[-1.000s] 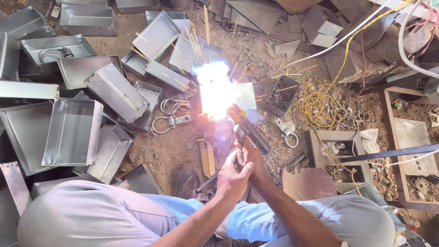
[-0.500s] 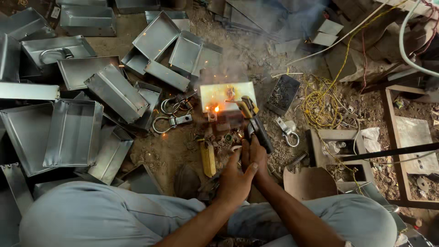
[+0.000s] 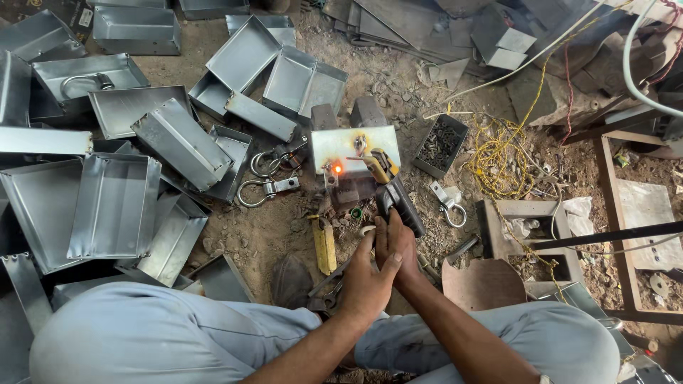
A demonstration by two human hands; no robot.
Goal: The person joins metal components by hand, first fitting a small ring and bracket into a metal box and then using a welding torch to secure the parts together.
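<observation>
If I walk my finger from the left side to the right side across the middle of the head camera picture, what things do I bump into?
Pile of grey metal trays → shackles → glowing weld spot → welding holder in the hands → small box of bits → yellow wire tangle → wooden frame.

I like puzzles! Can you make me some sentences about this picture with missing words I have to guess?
1. Both hands grip one black ____ holder with a yellow tip.
2. A small spot on the metal plate glows ____.
3. The tangled wire on the ground to the right is ____.
4. The open metal boxes are piled on the person's ____ side.

Missing words: welding; orange; yellow; left
</observation>
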